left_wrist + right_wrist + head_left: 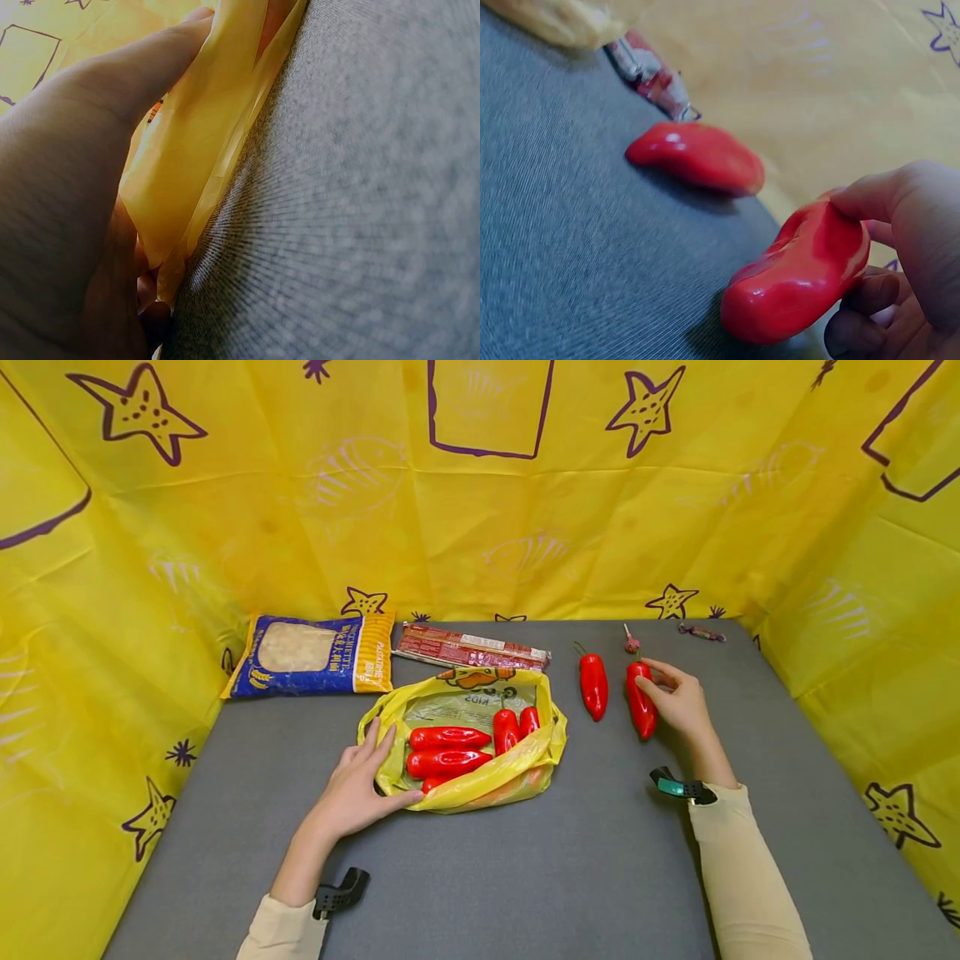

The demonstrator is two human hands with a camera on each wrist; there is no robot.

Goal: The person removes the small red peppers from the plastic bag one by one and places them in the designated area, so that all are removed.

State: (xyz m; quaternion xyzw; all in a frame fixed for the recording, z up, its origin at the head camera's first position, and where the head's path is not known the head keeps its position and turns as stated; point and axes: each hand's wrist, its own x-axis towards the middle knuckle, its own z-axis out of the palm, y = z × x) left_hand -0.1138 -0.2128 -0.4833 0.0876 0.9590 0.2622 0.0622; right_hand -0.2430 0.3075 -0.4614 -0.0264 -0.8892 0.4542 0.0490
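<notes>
Two hands: right hand grips pepper; left hand spread, half-hiding bag rim.

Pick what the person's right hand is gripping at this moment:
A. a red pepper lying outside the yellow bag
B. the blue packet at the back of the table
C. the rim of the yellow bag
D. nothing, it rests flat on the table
A: the right hand curls its fingers round a red pepper on the grey table, right of the yellow bag; the right wrist view shows the same grip.
</notes>
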